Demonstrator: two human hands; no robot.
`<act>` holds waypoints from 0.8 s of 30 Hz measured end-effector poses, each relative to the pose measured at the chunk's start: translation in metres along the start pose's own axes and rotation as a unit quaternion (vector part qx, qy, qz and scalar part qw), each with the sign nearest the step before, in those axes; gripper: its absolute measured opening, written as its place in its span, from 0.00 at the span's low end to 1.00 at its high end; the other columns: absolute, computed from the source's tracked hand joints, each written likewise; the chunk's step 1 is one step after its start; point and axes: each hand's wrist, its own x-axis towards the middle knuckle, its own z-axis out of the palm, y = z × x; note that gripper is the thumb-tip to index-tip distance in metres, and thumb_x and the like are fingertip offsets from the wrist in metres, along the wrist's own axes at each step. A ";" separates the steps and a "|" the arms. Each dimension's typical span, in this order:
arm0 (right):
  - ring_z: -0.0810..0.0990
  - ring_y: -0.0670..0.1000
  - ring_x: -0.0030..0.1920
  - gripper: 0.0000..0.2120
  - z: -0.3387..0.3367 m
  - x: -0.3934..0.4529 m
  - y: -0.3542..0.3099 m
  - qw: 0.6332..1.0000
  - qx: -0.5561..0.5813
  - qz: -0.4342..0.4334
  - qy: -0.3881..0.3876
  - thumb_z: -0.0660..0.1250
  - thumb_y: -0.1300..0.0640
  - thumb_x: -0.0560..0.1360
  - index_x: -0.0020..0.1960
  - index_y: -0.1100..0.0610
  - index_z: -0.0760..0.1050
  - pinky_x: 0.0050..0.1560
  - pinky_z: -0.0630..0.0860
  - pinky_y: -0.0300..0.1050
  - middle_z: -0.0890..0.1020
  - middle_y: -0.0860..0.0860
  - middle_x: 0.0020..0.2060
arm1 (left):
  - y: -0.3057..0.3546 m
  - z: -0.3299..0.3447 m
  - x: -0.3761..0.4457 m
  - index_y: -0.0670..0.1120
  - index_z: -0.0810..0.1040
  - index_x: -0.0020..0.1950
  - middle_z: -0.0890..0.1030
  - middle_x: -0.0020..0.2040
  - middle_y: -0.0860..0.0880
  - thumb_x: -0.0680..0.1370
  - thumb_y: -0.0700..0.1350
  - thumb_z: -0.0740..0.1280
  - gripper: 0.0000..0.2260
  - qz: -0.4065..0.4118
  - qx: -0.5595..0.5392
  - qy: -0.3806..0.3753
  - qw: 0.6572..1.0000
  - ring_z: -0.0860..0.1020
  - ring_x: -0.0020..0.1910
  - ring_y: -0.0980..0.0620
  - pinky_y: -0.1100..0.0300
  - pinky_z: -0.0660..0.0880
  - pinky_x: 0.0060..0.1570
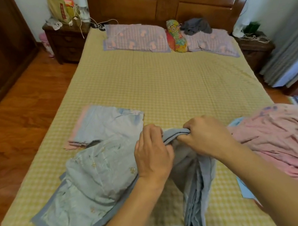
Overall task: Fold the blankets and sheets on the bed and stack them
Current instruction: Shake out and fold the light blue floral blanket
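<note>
Gathering the grey bound edge of the pale blue quilt (89, 183), the left hand (151, 151) and right hand (206, 136) sit close together near the foot of the bed (159, 84). Both sets of fingers are curled and pinching that same bunched edge between them. Part of the quilt lies spread to the left on the bed, and part hangs down in loose pleats below the hands.

By my reading, the task is in its early middle. 1 piece looks finished: a folded sheet (107, 123), flat and roughly rectangular with a pink border strip, lies on the bed just beyond the quilt and partly under it. The quilt is only being lined up, not yet folded square. The pink blanket (285, 140) sits untouched in a crumpled heap at the right, with a bit of light blue cloth (245, 189) showing beneath it. Nothing is stacked yet.

The quilt looks thin, smooth and slightly shiny, printed with small flowers and framed by a wide grey binding with rounded corners. The pink blanket seems softer and crinkly, full of fine creases. The bed cover is a yellow-and-white check, lying flat.
</note>
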 end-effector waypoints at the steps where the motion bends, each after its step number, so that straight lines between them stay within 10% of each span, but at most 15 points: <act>1: 0.76 0.53 0.36 0.20 -0.002 -0.001 0.003 1.000 0.007 0.005 0.007 0.64 0.40 0.74 0.32 0.53 0.73 0.34 0.69 0.48 0.78 0.50 0.32 | -0.008 -0.004 -0.001 0.48 0.66 0.49 0.72 0.46 0.48 0.63 0.34 0.68 0.19 -0.001 0.009 -0.002 1.000 0.74 0.41 0.44 0.52 0.70 0.35; 5: 0.75 0.55 0.34 0.19 -0.013 -0.004 0.021 0.995 0.071 0.029 0.069 0.66 0.47 0.74 0.29 0.55 0.71 0.35 0.73 0.51 0.76 0.50 0.27 | -0.067 -0.020 -0.023 0.47 0.67 0.52 0.70 0.52 0.47 0.61 0.27 0.69 0.26 -0.050 0.021 -0.041 0.998 0.75 0.39 0.40 0.53 0.66 0.30; 12: 0.75 0.50 0.33 0.18 -0.012 0.003 0.025 0.990 0.115 0.060 0.059 0.67 0.49 0.75 0.30 0.56 0.74 0.33 0.68 0.48 0.76 0.50 0.27 | -0.133 -0.051 -0.052 0.52 0.71 0.71 0.66 0.74 0.38 0.61 0.26 0.74 0.42 0.126 0.124 -0.237 0.955 0.82 0.54 0.38 0.51 0.79 0.27; 15: 0.74 0.49 0.31 0.18 -0.014 0.003 0.018 0.990 0.118 0.055 0.049 0.67 0.49 0.75 0.30 0.55 0.73 0.30 0.65 0.46 0.76 0.49 0.26 | -0.136 -0.058 -0.045 0.51 0.77 0.66 0.70 0.72 0.43 0.67 0.34 0.74 0.29 0.108 0.139 -0.244 0.954 0.82 0.50 0.40 0.53 0.78 0.31; 20: 0.71 0.52 0.29 0.17 -0.029 0.005 0.009 0.980 0.164 0.045 0.098 0.68 0.54 0.73 0.28 0.59 0.72 0.31 0.65 0.49 0.72 0.52 0.23 | -0.151 -0.039 -0.053 0.45 0.86 0.51 0.69 0.77 0.44 0.78 0.49 0.67 0.11 -0.077 0.201 -0.257 0.942 0.71 0.71 0.42 0.46 0.73 0.65; 24: 0.70 0.52 0.28 0.18 -0.044 0.010 0.012 0.967 0.185 0.083 0.153 0.67 0.55 0.74 0.27 0.58 0.70 0.30 0.64 0.49 0.71 0.51 0.23 | -0.165 -0.037 -0.065 0.38 0.84 0.54 0.73 0.72 0.43 0.82 0.45 0.60 0.15 -0.249 0.209 -0.138 0.936 0.74 0.63 0.38 0.42 0.75 0.60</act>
